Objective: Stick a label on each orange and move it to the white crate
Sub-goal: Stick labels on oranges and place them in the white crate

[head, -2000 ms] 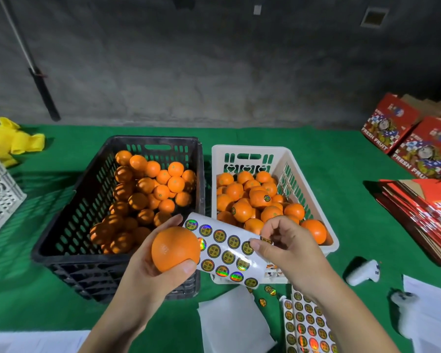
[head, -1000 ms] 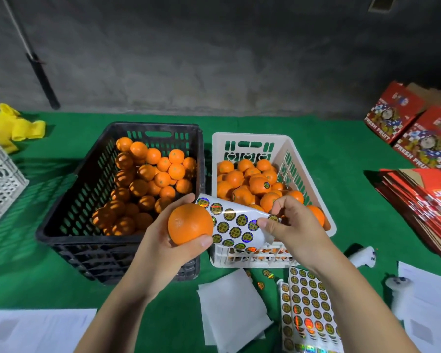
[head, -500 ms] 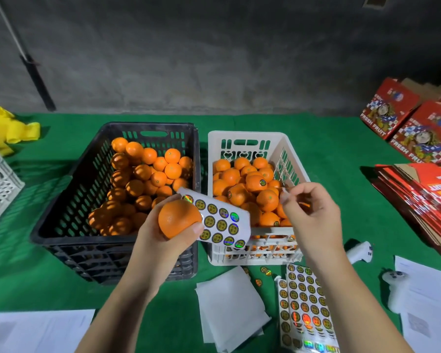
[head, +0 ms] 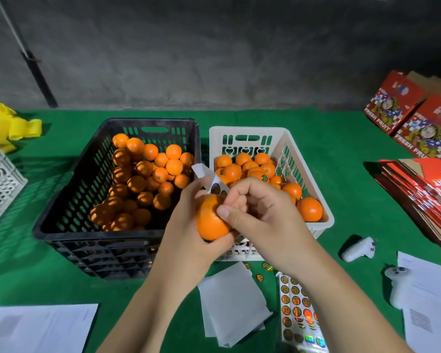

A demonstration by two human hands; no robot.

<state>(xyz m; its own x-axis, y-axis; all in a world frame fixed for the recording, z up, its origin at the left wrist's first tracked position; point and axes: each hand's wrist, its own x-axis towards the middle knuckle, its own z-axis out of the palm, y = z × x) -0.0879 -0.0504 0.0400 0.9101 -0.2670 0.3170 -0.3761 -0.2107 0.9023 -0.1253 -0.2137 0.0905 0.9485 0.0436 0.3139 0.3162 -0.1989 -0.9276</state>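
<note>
The left hand (head: 186,233) has its grip around an orange (head: 210,220) and a curled label sheet (head: 209,180); the right hand (head: 260,212), fingers curled, presses its thumb onto the fruit. Both hover over the near edge of the white crate (head: 326,215), beside the black crate (head: 69,189) on the green worktop (head: 341,138).

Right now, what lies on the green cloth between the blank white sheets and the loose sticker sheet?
Head view: a few loose round stickers lie between the white sheets and sticker sheet.
</note>
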